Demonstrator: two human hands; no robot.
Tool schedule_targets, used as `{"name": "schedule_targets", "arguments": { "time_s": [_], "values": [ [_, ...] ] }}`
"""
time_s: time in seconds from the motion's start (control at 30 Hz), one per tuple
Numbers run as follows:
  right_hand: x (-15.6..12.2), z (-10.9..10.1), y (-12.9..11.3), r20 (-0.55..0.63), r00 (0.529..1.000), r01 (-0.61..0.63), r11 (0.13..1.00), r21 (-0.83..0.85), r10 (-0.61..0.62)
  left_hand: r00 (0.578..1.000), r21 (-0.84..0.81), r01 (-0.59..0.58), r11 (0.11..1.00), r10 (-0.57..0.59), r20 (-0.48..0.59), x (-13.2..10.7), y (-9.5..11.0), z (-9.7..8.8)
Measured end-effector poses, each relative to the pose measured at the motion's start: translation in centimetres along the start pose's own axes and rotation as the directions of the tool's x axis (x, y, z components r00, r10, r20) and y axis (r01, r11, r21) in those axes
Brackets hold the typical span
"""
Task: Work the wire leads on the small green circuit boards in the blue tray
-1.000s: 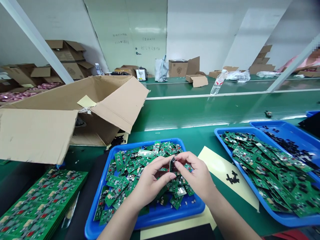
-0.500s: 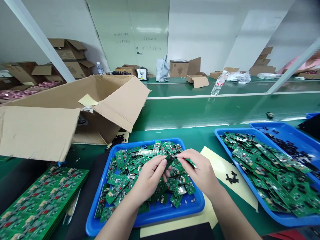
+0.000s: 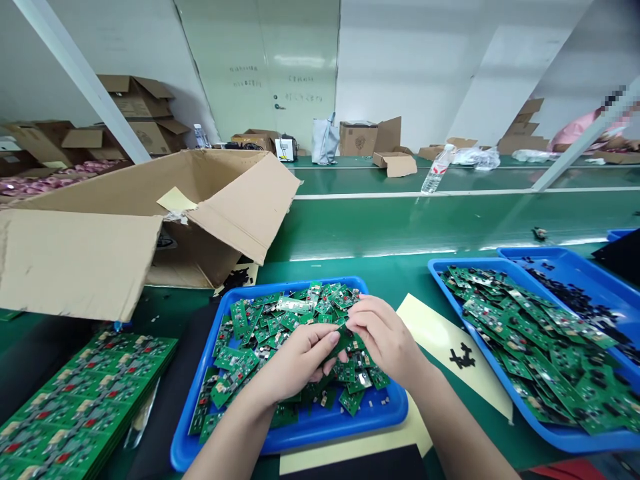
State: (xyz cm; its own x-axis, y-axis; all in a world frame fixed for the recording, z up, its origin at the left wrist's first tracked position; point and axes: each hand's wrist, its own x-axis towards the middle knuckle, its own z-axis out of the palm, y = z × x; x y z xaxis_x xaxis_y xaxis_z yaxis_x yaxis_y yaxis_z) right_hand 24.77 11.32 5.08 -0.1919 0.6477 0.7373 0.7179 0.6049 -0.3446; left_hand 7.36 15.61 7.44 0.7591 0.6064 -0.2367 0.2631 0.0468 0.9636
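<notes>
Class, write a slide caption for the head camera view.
Over a blue tray of circuit boards, the left hand holds one green board, the right hand by its end.

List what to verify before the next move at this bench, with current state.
1. Left hand gripping a circuit board: ok.
2. Right hand at the board's far end: ok.
3. Small part in the right fingertips: cannot tell, fingers hide it.
4. Held board above the centre blue tray: ok.
5. Boards in that tray laid in order: not ok, jumbled.
6. Black parts on the yellow paper: ok, a small cluster there.
</notes>
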Motion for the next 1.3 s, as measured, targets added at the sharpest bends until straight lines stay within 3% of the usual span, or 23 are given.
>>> {"name": "schedule_targets", "arguments": {
  "time_s": [0.13,0.27,0.47,0.6,0.73,0.8,0.87,1.0,1.13,1.3],
  "values": [
    [-0.2,0.0,0.0,0.036,0.998,-0.049,0.998,0.039,0.048,1.0,0.04,0.005,0.999,-0.004,-0.013,0.0,0.0,-0.1],
    [-0.5,0.2,0.2,0.055,0.996,-0.071,0.988,0.139,0.064,0.994,0.143,-0.055,0.988,0.068,-0.09,0.0,0.1,-0.1],
    [-0.8,0.4,0.3,0.177,0.977,-0.156,0.959,0.238,0.115,0.941,0.433,-0.13,0.892,0.249,-0.23,0.5,-0.7,0.1],
    [-1.0,0.2,0.4,0.168,0.957,-0.286,0.862,0.418,0.236,0.904,0.501,-0.175,0.847,0.34,-0.259,0.6,-1.2,0.1],
    [-0.7,-0.5,0.7,0.205,0.905,-0.406,0.613,0.678,0.372,0.843,0.551,-0.26,0.793,0.464,-0.272,0.6,-1.3,0.0],
    [-0.5,-1.0,0.8,0.281,0.886,-0.443,0.492,0.75,0.369,0.807,0.583,-0.313,0.75,0.533,-0.254,0.6,-1.5,-0.1],
    [-0.3,-1.6,0.9,0.315,0.881,-0.451,0.427,0.784,0.352,0.769,0.611,-0.342,0.714,0.587,-0.255,0.7,-1.7,-0.2],
    [-0.3,-2.3,1.1,0.235,0.855,-0.436,0.397,0.807,0.462,0.688,0.662,-0.364,0.655,0.668,-0.284,0.7,-2.0,-0.4],
    [-0.4,-1.8,1.2,0.174,0.804,-0.449,0.389,0.805,0.568,0.593,0.729,-0.429,0.533,0.775,-0.217,0.5,-1.8,-0.3],
    [-0.1,-1.1,0.3,0.383,0.741,-0.618,0.339,0.709,0.552,0.463,0.836,-0.423,0.349,0.876,-0.131,0.3,-1.7,-0.2]
  ]
}}
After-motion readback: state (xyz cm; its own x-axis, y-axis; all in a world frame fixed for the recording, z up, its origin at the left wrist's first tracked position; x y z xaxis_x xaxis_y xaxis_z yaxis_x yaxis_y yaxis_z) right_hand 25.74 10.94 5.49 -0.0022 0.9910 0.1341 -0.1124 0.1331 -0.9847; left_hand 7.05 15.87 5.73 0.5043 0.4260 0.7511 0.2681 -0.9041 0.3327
